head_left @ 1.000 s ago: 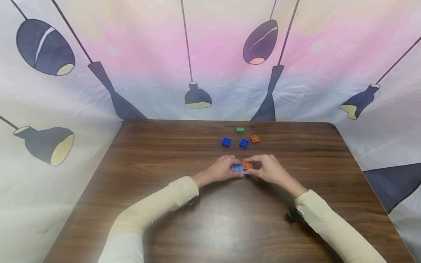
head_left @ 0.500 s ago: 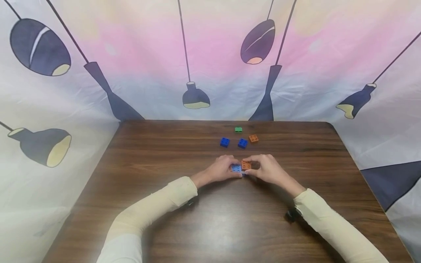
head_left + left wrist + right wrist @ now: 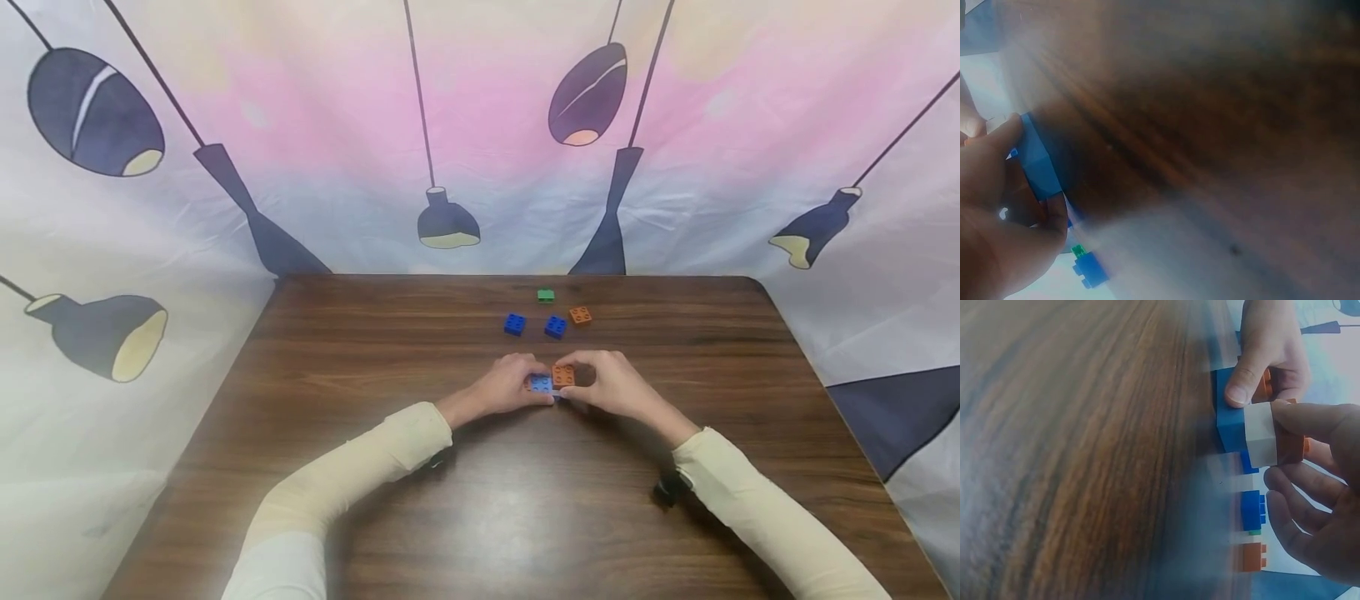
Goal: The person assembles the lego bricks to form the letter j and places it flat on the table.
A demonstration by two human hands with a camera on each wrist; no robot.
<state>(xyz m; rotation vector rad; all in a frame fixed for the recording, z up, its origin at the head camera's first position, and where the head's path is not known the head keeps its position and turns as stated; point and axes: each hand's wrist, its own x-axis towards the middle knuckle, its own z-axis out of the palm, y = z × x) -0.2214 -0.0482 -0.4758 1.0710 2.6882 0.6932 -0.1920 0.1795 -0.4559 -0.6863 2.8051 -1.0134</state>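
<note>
Near the middle of the table, a blue brick (image 3: 1229, 428) carries a white brick (image 3: 1261, 434) with an orange brick (image 3: 1291, 442) stacked over it. My left hand (image 3: 512, 385) pinches the blue brick; in the left wrist view, thumb and fingers straddle the blue brick (image 3: 1040, 164). My right hand (image 3: 615, 385) grips the orange brick (image 3: 563, 376) between thumb and fingers, from the right. Another orange brick (image 3: 1262, 389) shows partly behind my left thumb. In the head view, a lighter blue studded top (image 3: 541, 383) shows between my left thumb and fingers.
Beyond my hands lie two loose blue bricks (image 3: 514, 324), a loose orange brick (image 3: 581, 315) and a small green brick (image 3: 546, 296). The wooden table (image 3: 360, 333) ends at a printed cloth backdrop (image 3: 322, 208).
</note>
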